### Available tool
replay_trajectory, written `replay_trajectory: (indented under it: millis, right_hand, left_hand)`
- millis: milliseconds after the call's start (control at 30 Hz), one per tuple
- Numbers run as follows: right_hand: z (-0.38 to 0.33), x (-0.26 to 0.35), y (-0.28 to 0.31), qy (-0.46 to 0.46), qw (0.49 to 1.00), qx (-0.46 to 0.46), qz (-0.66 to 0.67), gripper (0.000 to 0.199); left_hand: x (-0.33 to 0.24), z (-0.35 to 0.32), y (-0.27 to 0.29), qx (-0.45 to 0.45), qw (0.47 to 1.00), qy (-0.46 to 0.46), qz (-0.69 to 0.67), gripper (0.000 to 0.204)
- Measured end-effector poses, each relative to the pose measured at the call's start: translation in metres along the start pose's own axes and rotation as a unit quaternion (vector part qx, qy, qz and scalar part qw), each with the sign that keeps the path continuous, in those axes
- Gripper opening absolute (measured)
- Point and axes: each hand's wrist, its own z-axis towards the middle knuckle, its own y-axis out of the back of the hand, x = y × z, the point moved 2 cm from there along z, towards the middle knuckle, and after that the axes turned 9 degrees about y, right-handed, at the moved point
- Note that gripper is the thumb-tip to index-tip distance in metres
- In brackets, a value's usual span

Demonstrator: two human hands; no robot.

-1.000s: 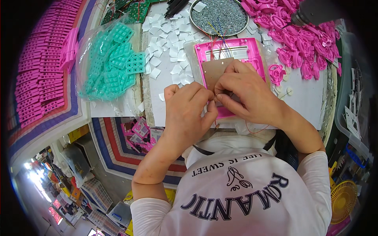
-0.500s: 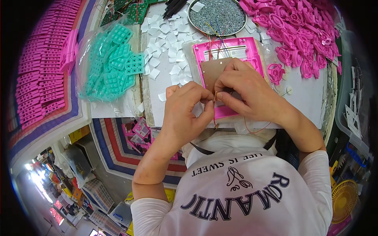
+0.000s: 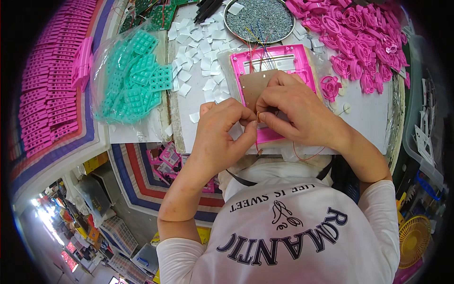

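Note:
In front of me lies a pink plastic housing (image 3: 308, 71) with a brown circuit board (image 3: 253, 86) inside it. Thin red, yellow and blue wires (image 3: 263, 53) stick up past the far edge of the board. Over the near edge of the housing, my left hand (image 3: 222, 130) and my right hand (image 3: 300, 111) meet fingertip to fingertip. Both are closed in a pinch on a thin wire, most of which the fingers hide. A loose red wire (image 3: 307, 157) curves out below my right hand, and another short wire end hangs under the left fingertips.
White paper squares (image 3: 205, 47) lie scattered beyond my left hand. A round tray (image 3: 226, 21) of small screws stands at the back. Pink plastic parts (image 3: 364, 42) heap up at right, near a clear bin (image 3: 437, 165). Teal button pads (image 3: 135, 75) fill a bag at left, beside stacked pink pieces (image 3: 56, 71).
Both hands keep their pinch at nearly the same spot, with only a slight shift of the fingertips. The whole view has moved very slightly.

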Motion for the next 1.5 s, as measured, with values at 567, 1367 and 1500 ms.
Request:
replay_trajectory:
  millis: [567,1367,1500]
  right_hand:
    - [-0.006,0.005,-0.005,0.085,0.983,-0.130,-0.093,0.014]
    - [-0.006,-0.001,0.004,-0.022,0.996,-0.065,0.063,0.011]
    - [-0.006,-0.001,0.011,-0.031,0.997,-0.030,0.060,0.011]
  left_hand:
    - [0.006,0.003,-0.005,0.023,0.985,0.084,-0.148,0.007]
    - [0.001,0.006,-0.009,-0.041,0.999,-0.033,-0.006,0.010]
    - [-0.001,0.005,-0.010,-0.038,0.999,-0.020,-0.015,0.009]
